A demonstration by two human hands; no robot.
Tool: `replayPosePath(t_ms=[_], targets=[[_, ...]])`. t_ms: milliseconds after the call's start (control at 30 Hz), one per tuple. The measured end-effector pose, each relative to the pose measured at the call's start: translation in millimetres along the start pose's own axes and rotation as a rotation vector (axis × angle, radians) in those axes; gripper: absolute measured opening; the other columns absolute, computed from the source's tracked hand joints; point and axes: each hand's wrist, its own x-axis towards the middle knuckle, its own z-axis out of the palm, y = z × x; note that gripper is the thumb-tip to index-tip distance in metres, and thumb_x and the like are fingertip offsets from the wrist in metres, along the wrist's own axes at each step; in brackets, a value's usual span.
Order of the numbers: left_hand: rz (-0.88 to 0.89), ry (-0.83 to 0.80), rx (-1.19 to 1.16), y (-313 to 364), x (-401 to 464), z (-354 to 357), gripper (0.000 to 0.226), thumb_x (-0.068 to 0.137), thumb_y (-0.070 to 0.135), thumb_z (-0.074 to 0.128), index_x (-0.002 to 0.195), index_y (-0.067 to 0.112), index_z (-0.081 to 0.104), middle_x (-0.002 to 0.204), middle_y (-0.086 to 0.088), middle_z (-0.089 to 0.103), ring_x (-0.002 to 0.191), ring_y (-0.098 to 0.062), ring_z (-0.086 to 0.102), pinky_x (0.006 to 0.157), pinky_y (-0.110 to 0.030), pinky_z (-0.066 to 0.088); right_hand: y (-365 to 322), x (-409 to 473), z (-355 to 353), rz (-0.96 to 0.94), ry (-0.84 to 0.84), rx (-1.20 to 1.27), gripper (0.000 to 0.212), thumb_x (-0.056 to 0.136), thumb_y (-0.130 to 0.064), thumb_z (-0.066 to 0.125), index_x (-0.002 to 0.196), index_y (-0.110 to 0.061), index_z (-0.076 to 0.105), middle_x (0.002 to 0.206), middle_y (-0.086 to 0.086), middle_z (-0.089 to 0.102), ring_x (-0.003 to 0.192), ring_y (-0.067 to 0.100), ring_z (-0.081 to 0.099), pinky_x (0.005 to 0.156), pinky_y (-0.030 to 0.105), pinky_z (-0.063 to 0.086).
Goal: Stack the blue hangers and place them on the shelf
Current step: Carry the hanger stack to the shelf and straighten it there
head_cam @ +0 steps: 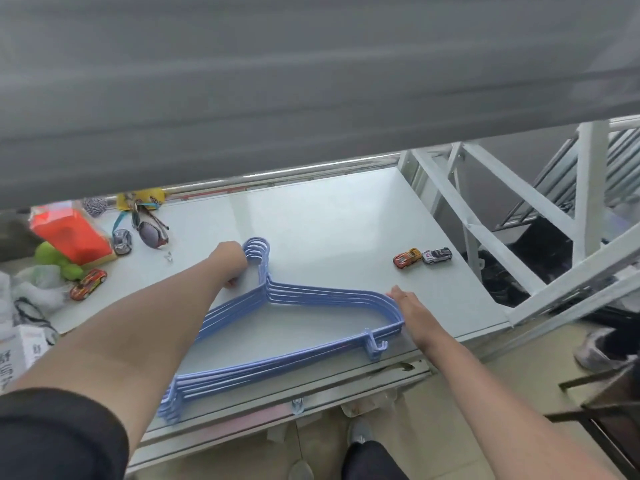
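Note:
Several blue hangers [311,296] lie stacked flat on the pale glass shelf [329,220], their hooks pointing toward the back. My left hand [230,263] is at the hooks, fingers curled around them. My right hand [410,308] rests against the stack's right end, fingers spread along the hanger shoulders. The stack's left end reaches the shelf's front edge.
Two toy cars [422,257] stand at the right of the shelf. At the left are sunglasses [150,230], another toy car [88,289], an orange pack [71,233] and a green toy [57,258]. A grey surface [311,81] overhangs the back. White metal frame bars [519,237] run at the right.

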Motion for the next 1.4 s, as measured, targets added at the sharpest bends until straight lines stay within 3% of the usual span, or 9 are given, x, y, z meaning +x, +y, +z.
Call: replayPosePath(t_ms=[200,333,500,700,767,900,1033,1300,1400], targets=[[-0.131,0.025,-0.182,-16,9,8,0.035,0.077,0.0,0.054,0.047,0.018,0.044,0.047,-0.001,0.053,0.047,-0.018,0.054,0.063,-0.022,0.048,1,-1,5,0.011,0.023,-0.015,0.05,0.097,-0.055,0.036,0.127,-0.017,0.05,0.132,0.004,0.046,0.123,0.022,0.043,0.102,0.038,0.033],[-0.065,0.069,-0.068,-18,10,6,0.027,0.071,0.0,0.054,0.049,0.015,0.048,0.037,-0.003,0.05,0.046,-0.022,0.055,0.058,-0.022,0.048,-6,-7,7,-0.015,0.035,-0.065,0.035,0.1,-0.049,0.035,0.113,-0.02,0.047,0.129,0.005,0.043,0.125,0.021,0.039,0.108,0.04,0.029],[0.007,0.074,0.046,-13,11,4,0.023,0.069,-0.001,0.057,0.053,0.013,0.049,0.048,-0.007,0.05,0.048,-0.023,0.051,0.055,-0.023,0.045,-6,-8,0,0.023,0.002,0.008,0.047,0.097,-0.057,0.032,0.111,-0.021,0.059,0.121,0.004,0.056,0.11,0.017,0.052,0.092,0.036,0.036],[0.048,0.141,0.085,-9,9,5,0.027,0.076,0.0,0.053,0.053,0.009,0.042,0.053,-0.008,0.045,0.063,-0.029,0.054,0.056,-0.025,0.041,-6,-11,2,-0.013,0.009,0.012,0.039,0.098,-0.053,0.033,0.094,-0.026,0.061,0.117,0.007,0.056,0.107,0.018,0.054,0.091,0.036,0.039],[0.048,0.131,0.057,-7,8,6,0.026,0.074,-0.001,0.052,0.052,0.009,0.041,0.052,-0.009,0.045,0.056,-0.027,0.052,0.054,-0.024,0.041,-3,-12,0,-0.019,0.021,0.015,0.039,0.099,-0.052,0.033,0.095,-0.026,0.061,0.118,0.006,0.056,0.107,0.017,0.054,0.089,0.035,0.039],[0.01,0.084,-0.002,-13,9,0,0.025,0.067,-0.006,0.054,0.05,0.01,0.046,0.036,-0.007,0.049,0.033,-0.018,0.051,0.032,-0.014,0.038,-3,-10,2,-0.047,0.015,-0.001,0.036,0.1,-0.05,0.034,0.095,-0.027,0.061,0.119,0.005,0.054,0.109,0.018,0.053,0.089,0.034,0.038],[0.027,0.1,-0.066,-10,9,2,0.023,0.071,-0.007,0.05,0.053,0.007,0.048,0.048,-0.011,0.053,0.034,-0.02,0.054,0.026,-0.015,0.035,-6,-9,4,-0.058,0.022,-0.015,0.035,0.099,-0.051,0.035,0.093,-0.03,0.061,0.119,0.004,0.052,0.113,0.019,0.051,0.097,0.037,0.039],[-0.003,0.102,-0.115,-19,8,5,0.016,0.067,0.0,0.055,0.057,0.01,0.05,0.05,-0.009,0.054,0.046,-0.023,0.058,0.043,-0.022,0.047,-5,-8,7,-0.058,0.046,-0.013,0.04,0.096,-0.053,0.039,0.102,-0.02,0.061,0.119,0.006,0.053,0.113,0.022,0.05,0.095,0.038,0.039],[0.008,0.021,-0.255,-19,2,4,0.019,0.077,0.014,0.072,0.077,0.0,0.059,0.063,-0.014,0.064,0.052,-0.025,0.065,0.049,-0.026,0.056,-4,-10,2,-0.043,0.038,-0.006,0.041,0.096,-0.055,0.037,0.102,-0.023,0.061,0.116,0.004,0.056,0.107,0.019,0.053,0.091,0.038,0.039]])
